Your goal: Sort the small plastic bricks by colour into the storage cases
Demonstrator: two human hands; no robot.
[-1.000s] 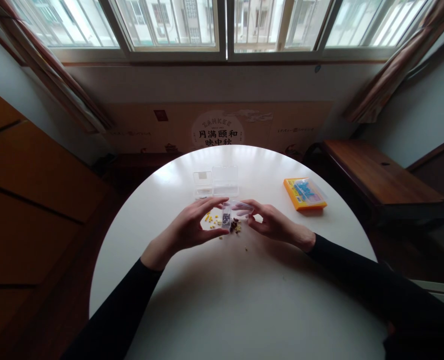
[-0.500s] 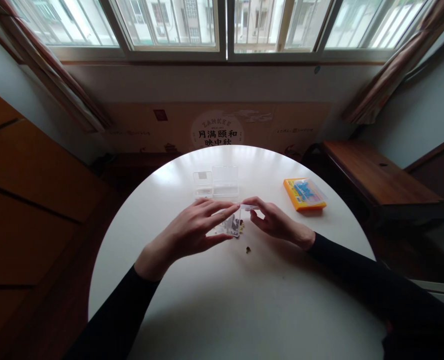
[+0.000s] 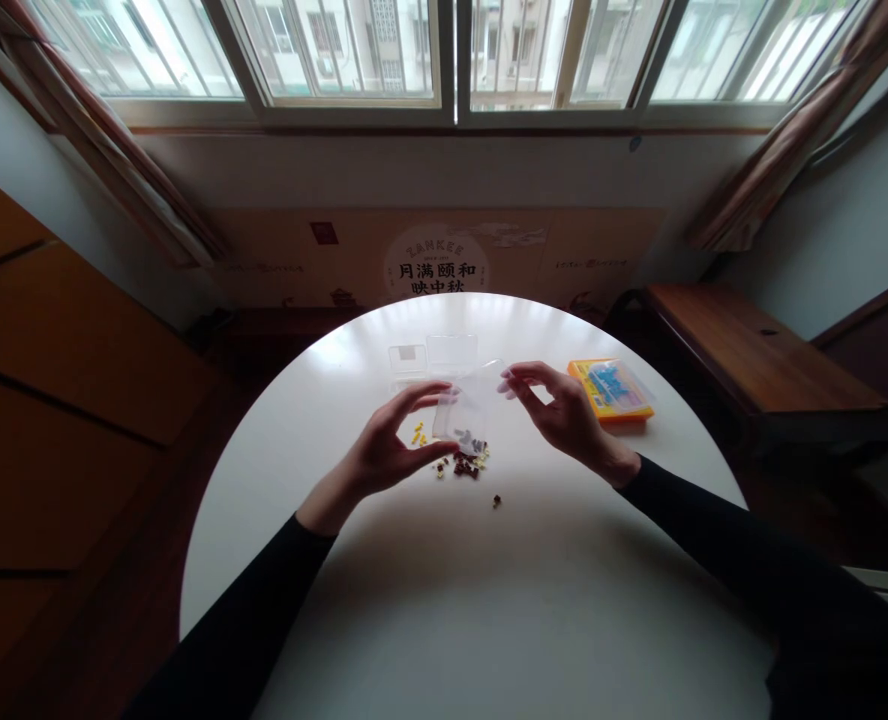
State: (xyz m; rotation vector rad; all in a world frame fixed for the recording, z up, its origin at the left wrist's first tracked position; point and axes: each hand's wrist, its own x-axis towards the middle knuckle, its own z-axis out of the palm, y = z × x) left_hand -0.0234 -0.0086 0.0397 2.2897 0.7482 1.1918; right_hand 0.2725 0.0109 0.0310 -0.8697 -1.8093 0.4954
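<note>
My left hand (image 3: 376, 440) grips a small clear plastic box (image 3: 455, 412) by its left side, thumb below and fingers above. The box is tilted, and small grey pieces (image 3: 470, 441) lie at its lower end. At its upper right, the raised clear lid (image 3: 493, 366) meets the fingertips of my right hand (image 3: 556, 410), whose thumb and fingers are pinched together. Dark brown pieces (image 3: 466, 466) lie in a loose pile on the table just below the box, mixed with pale yellow ones. Yellow pieces (image 3: 418, 434) lie beside my left fingers.
Behind my hands stand a small clear case (image 3: 407, 358) and a larger open clear case (image 3: 451, 350). An orange box (image 3: 613, 410) with a clear case of blue pieces (image 3: 615, 382) on it is at the right of the round white table (image 3: 534, 620). One small dark piece (image 3: 496, 501) lies nearer me.
The clear box has tilted up, and its lid has swung open. My right hand has moved up and right; my left hand has shifted slightly, uncovering the brown and yellow pieces.
</note>
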